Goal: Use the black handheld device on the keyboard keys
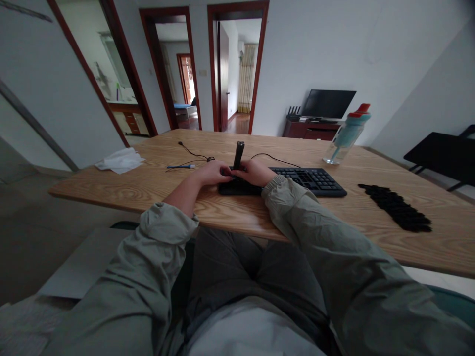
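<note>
A black keyboard (309, 180) lies on the wooden table in front of me, its left part under my hands. Between the hands a black stick-like thing (239, 154) stands almost upright; its lower end is hidden by fingers. My right hand (256, 173) has its fingers closed around the base of that stick. Close against it, my left hand (213, 173) is curled with thumb and fingers pinched over the keyboard's left end. Whatever the left fingers hold is too small or hidden to tell.
A thin blue brush-like tool (180, 166) and a black cable (193, 151) lie left of the keyboard. White tissue (120, 160) is at the table's left edge. Rightward stand a water bottle (347, 133) and a dark fuzzy strip (395, 207). The table edge (237, 226) is close to my lap.
</note>
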{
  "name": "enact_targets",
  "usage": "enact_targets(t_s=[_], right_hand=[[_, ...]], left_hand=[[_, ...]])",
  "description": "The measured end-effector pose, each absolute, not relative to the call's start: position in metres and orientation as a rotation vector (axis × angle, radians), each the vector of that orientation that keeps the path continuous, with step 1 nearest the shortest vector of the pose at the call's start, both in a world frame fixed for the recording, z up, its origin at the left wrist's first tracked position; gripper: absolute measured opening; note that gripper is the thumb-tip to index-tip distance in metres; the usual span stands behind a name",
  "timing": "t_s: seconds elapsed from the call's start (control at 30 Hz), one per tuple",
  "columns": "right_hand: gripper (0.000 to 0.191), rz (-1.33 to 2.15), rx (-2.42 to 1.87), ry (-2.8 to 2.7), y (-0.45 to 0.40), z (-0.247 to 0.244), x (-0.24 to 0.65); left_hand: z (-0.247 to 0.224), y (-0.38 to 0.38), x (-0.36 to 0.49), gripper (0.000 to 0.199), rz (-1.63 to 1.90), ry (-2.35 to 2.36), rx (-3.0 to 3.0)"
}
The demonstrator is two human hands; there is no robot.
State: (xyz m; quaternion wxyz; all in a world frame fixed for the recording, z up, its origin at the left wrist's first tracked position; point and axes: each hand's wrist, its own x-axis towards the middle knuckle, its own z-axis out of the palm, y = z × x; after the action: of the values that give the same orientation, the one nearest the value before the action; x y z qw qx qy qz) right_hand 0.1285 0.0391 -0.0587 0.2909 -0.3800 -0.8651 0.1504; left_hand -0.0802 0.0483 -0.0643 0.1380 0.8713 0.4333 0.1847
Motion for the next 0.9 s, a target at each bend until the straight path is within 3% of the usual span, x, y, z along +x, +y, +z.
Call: enact_targets(t_s=[0.63, 0.9], right_hand=[[0.038, 0.479, -0.929, -2.078, 0.044, -0.084, 0.123], [0.052, 1.021, -0.748, -1.408, 0.051, -0.079, 0.076]], left_hand=[[-0.067, 0.05, -0.078, 0.023, 0.542, 1.245, 2.561], [-0.067, 0.051, -0.079, 0.018, 0.492, 1.246, 2.592]])
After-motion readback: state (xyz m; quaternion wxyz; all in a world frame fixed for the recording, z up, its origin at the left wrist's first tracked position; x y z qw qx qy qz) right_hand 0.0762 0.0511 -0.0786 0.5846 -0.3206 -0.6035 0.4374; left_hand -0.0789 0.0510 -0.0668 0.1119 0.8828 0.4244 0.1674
